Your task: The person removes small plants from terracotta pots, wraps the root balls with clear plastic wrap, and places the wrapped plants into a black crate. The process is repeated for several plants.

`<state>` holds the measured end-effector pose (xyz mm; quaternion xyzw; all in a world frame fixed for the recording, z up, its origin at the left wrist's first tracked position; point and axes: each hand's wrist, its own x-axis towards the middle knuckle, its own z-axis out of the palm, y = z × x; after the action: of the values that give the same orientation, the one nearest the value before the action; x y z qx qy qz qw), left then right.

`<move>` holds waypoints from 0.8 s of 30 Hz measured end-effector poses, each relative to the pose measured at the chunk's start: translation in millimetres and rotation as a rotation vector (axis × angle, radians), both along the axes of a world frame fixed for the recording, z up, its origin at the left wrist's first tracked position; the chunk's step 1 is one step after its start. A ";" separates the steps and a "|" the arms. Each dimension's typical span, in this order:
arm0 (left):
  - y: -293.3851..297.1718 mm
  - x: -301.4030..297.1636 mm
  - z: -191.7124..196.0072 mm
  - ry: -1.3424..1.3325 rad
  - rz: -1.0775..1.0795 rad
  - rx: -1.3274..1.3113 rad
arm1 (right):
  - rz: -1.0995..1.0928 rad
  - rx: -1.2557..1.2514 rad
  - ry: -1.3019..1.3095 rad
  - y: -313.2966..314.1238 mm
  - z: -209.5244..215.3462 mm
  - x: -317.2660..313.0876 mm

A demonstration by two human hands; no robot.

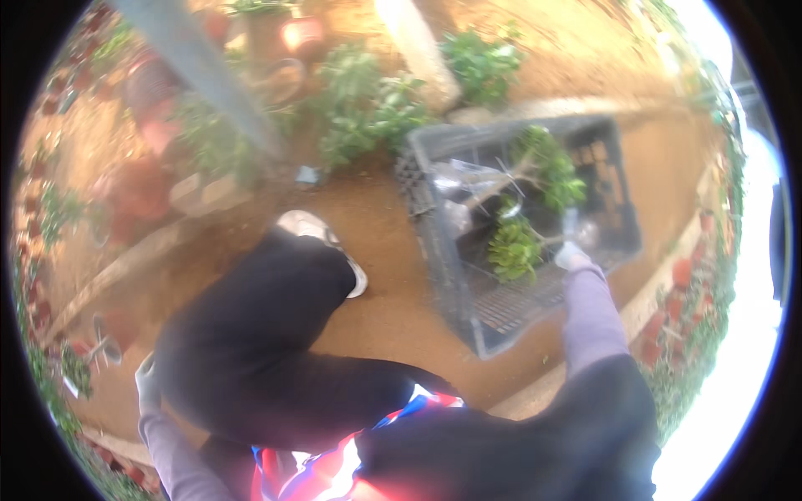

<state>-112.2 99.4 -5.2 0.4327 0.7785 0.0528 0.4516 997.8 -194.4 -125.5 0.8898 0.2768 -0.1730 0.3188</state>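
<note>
A black plastic crate [493, 334] stands on the ground to the front right. Inside it lie small leafy plants on their sides, one towards the back [551, 171] and one nearer [512, 250], with clear plastic wrapping [459, 179] beside their stems. My right hand [571, 255], in a pale glove, reaches into the crate's right part. It appears closed around the stem end of the nearer plant, though blur softens the fingers. My left hand [148, 386], also gloved, lies against the outside of my bent left leg, fingers stretched along it.
A grey post [209, 75] slants down at the upper left, near reddish pots [142, 188] and green plants [351, 100]. Beyond the crate runs a low ledge [576, 107]. Rows of potted plants [681, 309] line the right side. My shoe [322, 238] rests left of the crate.
</note>
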 end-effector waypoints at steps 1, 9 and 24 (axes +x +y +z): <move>-0.8 4.1 5.6 0.001 -0.057 0.018 | 0.097 -0.011 0.022 2.8 7.0 3.7; -16.2 11.1 3.0 0.170 -0.018 0.113 | 0.967 0.285 0.112 241.5 181.9 -126.3; 82.3 -139.5 -60.9 -0.172 1.070 0.923 | 2.142 0.153 0.765 412.1 254.0 -804.5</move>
<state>-251.7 181.7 -66.1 0.1327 0.7438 0.6256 0.1943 193.3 217.8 128.5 0.1021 0.9831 -0.0544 0.1422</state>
